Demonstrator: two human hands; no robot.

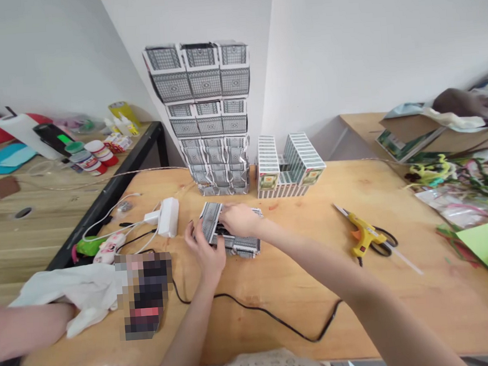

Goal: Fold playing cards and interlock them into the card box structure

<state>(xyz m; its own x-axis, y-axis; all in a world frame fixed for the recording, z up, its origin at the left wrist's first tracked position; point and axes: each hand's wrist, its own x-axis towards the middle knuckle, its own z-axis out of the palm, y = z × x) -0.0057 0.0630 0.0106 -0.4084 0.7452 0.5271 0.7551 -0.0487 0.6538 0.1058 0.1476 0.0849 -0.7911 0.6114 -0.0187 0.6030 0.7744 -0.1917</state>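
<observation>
A small box built of grey-backed playing cards (247,245) lies on the wooden table in front of me, with a dark opening in its top. My left hand (207,252) grips its left end, thumb at the near side and fingers along the far left edge. Over the opening, my right hand (240,219) is bent downward with its fingers together; the fingertips are hidden inside. Just behind stands a tall tower of the same cards (207,82). To its right is a U-shaped block of green-and-white striped cards (284,188).
A yellow glue gun (364,236) and black scissors (386,243) lie on the right. At left are a white power strip (168,217), a blurred phone (147,295), a white cloth (76,287) and another person's forearm (28,329). A black cable (270,312) crosses the near table.
</observation>
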